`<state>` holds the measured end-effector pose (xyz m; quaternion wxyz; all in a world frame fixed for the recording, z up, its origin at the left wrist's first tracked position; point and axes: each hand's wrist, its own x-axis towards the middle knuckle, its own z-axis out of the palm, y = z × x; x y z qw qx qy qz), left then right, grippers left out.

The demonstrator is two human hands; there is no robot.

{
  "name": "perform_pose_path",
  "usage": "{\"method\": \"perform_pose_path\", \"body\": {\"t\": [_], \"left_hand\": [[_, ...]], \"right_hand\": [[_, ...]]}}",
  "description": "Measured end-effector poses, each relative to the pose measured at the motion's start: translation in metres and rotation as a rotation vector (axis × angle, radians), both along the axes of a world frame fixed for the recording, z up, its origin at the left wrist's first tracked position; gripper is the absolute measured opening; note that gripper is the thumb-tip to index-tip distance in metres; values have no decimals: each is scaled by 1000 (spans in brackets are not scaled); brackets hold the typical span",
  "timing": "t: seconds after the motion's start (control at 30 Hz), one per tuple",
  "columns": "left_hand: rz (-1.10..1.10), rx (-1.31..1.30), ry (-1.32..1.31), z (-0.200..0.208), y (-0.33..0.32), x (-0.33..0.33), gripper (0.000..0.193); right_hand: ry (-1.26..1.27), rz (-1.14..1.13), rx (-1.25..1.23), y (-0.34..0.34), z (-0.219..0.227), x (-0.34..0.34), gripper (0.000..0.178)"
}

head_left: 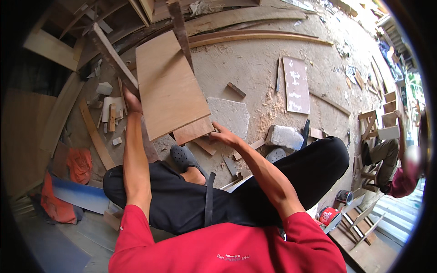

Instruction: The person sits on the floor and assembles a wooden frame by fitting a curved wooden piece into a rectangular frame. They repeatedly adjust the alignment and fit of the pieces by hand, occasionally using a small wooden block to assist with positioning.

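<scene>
The right hand pinches the small wood piece, the plywood panel just ahead-left of that grip, while the left hand (fingers hidden, closure unclear) should steady the panel's left side.

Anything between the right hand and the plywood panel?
Yes: a smaller wooden board juts from under the near edge of the plywood panel; the right hand is at the board's right end. Panel contact is unclear.
</scene>
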<state>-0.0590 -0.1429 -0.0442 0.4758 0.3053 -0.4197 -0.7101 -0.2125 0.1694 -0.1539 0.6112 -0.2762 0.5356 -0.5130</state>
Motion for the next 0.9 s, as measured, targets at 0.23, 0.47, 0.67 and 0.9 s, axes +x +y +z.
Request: {"method": "perform_pose_path", "body": {"t": [0.23,0.47,0.67,0.9], "left_hand": [[-258,115,159,5,27,-8,68],[-210,-232,-183,5,3,-43,80],[99,-498,-567,26,10,-49,80],[-384,-511,-1156,83,-28,-56,89]], "right_hand": [[-62,-68,176,16,27,11,57],[33,-280,69,1,9,34,47],[289,-324,-11,-14,10,32,44],[484,-408,-84,-50,-6,50,42]]}}
